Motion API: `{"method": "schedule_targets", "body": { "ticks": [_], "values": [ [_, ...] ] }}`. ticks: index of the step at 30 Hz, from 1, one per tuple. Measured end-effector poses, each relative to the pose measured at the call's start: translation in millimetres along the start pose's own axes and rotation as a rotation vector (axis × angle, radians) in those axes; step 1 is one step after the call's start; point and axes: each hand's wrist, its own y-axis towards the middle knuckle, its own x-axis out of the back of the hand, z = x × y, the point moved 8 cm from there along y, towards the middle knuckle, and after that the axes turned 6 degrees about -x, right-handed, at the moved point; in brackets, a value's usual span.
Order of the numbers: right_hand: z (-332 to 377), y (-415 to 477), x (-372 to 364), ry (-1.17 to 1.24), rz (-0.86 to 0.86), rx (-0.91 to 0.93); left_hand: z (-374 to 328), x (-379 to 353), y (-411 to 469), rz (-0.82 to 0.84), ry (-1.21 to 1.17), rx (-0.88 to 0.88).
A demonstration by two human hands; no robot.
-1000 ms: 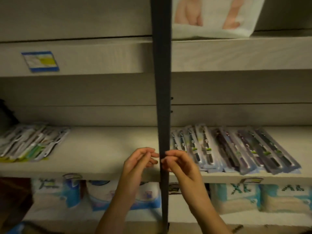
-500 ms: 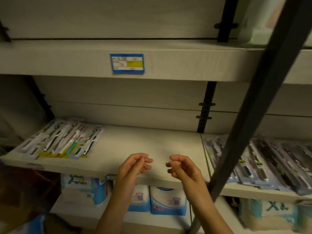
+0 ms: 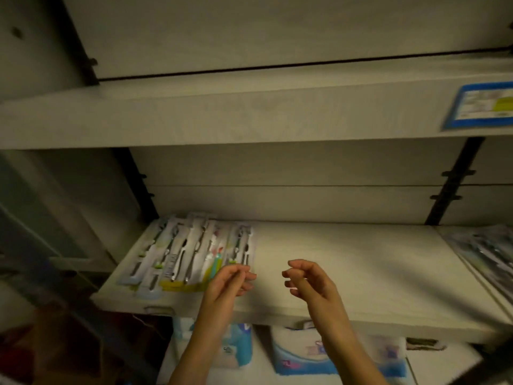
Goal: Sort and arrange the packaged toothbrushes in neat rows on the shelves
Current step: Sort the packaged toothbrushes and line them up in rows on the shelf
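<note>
Several packaged toothbrushes lie side by side in a row on the left end of the pale middle shelf. My left hand hovers at the near right corner of that row, fingers loosely curled and holding nothing. A little to its right, my right hand hangs above the bare shelf, fingers also loosely curled and empty. Another group of dark toothbrush packs shows at the far right edge, blurred.
An upper shelf with a blue price label overhangs the work area. Black upright brackets stand at the back. Blue and white soft packs sit on the shelf below.
The view has swung left, so the left row of toothbrushes now lies in front of my left hand. Both hands stay raised and empty, a bit further apart.
</note>
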Motion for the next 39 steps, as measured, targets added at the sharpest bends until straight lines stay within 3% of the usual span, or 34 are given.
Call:
{"method": "schedule_targets", "body": {
  "ticks": [6, 10, 14, 17, 39],
  "values": [
    [-8.0, 1.0, -52.7, -0.018, -0.047, -0.045, 43.2, 60.9, 26.4, -0.016, 0.097, 0.155],
    [-15.3, 4.0, -58.0, -0.077, -0.092, -0.072, 91.7, 40.0, 49.6, 0.171, 0.438, 0.246],
    [-11.9, 8.4, -58.6, -0.091, -0.111, -0.068, 107.5, 25.9, 73.2, 0.198, 0.988, 0.146],
    [-9.5, 11.4, -61.5, -0.112, -0.103, -0.061, 106.3, 20.3, 81.1, 0.22, 1.189, 0.135],
    [-23.6, 28.0, -53.1, -0.136, -0.094, -0.086, 103.0, 10.2, 90.4, 0.154, 1.263, 0.197]
  ]
}}
